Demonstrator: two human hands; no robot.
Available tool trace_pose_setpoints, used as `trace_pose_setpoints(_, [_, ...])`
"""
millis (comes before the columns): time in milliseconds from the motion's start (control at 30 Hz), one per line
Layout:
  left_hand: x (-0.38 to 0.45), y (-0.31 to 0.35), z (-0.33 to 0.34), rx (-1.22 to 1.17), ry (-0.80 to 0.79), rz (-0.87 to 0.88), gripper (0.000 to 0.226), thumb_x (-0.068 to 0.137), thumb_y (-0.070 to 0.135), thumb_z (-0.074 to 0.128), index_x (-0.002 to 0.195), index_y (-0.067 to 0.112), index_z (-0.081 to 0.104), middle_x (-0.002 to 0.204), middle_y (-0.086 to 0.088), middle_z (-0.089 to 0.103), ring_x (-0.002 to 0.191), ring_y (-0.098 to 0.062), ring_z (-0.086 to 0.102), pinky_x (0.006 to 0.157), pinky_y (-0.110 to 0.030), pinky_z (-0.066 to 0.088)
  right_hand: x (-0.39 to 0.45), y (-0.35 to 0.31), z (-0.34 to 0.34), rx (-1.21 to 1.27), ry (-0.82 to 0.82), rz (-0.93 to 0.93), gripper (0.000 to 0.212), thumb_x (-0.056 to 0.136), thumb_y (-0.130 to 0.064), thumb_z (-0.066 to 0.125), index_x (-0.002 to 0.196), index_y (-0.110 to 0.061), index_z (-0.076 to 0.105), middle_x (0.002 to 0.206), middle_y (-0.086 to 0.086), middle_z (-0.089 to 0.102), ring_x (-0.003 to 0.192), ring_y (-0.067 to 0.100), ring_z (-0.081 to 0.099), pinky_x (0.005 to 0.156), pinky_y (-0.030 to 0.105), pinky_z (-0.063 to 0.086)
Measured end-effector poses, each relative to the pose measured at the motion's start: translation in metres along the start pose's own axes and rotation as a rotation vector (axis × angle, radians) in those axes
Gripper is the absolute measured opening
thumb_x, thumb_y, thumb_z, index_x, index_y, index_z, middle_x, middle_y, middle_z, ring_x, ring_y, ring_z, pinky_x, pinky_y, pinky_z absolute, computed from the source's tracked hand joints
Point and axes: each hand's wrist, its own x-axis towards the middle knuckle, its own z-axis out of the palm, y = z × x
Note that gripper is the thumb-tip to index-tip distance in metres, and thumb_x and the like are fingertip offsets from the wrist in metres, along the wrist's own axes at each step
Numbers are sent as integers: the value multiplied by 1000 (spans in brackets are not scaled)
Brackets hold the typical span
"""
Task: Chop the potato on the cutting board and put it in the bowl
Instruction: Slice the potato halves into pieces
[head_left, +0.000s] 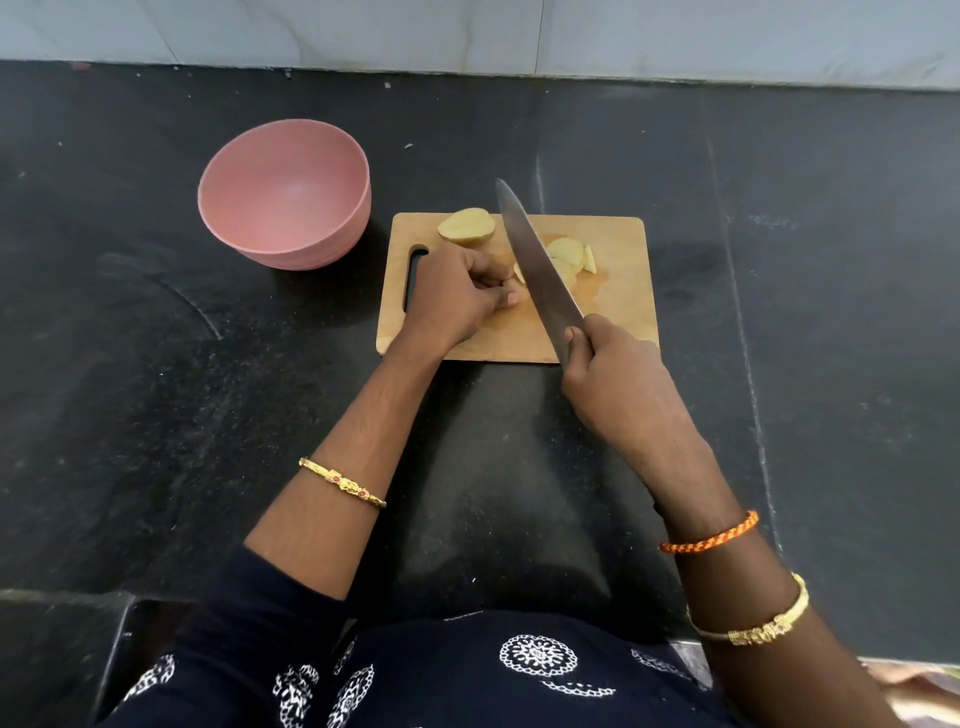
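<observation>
A wooden cutting board (613, 306) lies on the black worktop (156, 389), its handle slot at the 9 o'clock end. On it the potato is in several parts: a half potato (466, 226) rests cut face up near the board's 11 o'clock corner, and a small heap of potato slices (569, 255) lies towards the board's middle, on the 3 o'clock side of the blade.

The right hand (613, 384) is clenched around the handle of a long knife (535, 260), at the board's 6 o'clock edge; the handle itself is hidden inside the fist. The blade runs from that hand towards 11 o'clock across the board, its tip reaching past the board's far edge, just beside the half potato. It crosses in front of part of the sliced pieces.

The left hand (457, 299) sits on the board, on the 9 o'clock side of the blade, fingers curled in and pressed onto a potato piece (519, 273) that shows only as a pale sliver against the steel.

A pink bowl (337, 218) stands on the worktop at the board's 10 o'clock, near it but apart, with nothing inside. Bangles circle both forearms, and a dark patterned garment (467, 675) fills the near edge.
</observation>
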Motion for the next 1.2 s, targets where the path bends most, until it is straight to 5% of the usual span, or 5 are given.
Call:
trace_pose_setpoints(300, [2,-3,-4,-52,1,-39,31,65,22,84,93,13,74,91,2,73,88,-2,63,85,-19,49,9,3,-12,-80,-37,54,20,102,-32,36,99,-19,50,75,-2,51,67,14,53,70,35,50])
trace_pose_setpoints(600, [0,-5,-2,-62,26,-38,31,68,19,82,95,10,73,90,-1,72,85,-6,66,86,-24,53,0,-1,-5,-79,-63,22,19,102,-32,35,97,-19,48,71,-4,48,62,10,49,57,29,40])
trace_pose_setpoints(833, [0,-6,-1,-65,22,-35,32,68,20,82,97,10,73,93,-1,72,86,-8,66,89,-31,54,7,-3,-3,-73,-71,68,16,101,-31,36,98,-21,48,79,-1,52,65,11,50,70,35,50])
trace_pose_setpoints(1200, [-1,-6,0,-66,50,-23,30,68,19,82,95,9,73,95,-1,72,86,-6,66,87,-27,54,9,-2,-5,-47,-65,75,24,102,-31,35,108,-17,54,90,2,55,72,14,53,71,32,46])
